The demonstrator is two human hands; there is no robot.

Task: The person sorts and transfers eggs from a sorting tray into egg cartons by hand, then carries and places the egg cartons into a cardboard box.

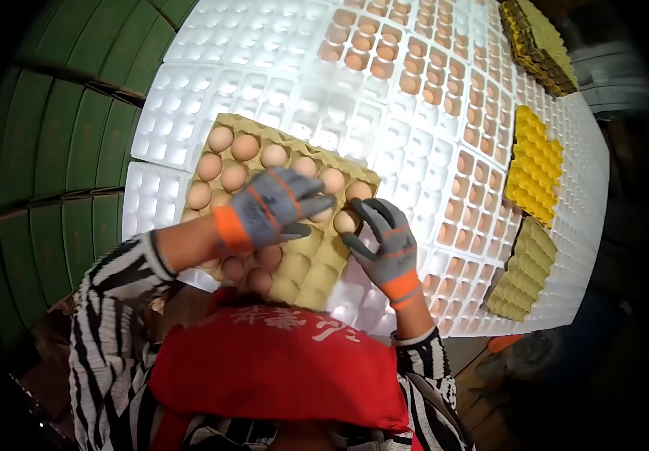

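Below, white trays [173, 105], green boxes [55, 124] alongside, right grip [389, 244] pinching egg [345, 222], left grip [268, 207] unclear.

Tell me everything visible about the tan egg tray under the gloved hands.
The tan egg tray looks like moulded pulp, with rows of cups. It lies askew over white trays. Brown eggs fill its far and left cups; several near-right cups are bare. The left hand hides its middle; the right hand is at an egg along its right side. Its near edge meets the red apron in view; contact is unclear.
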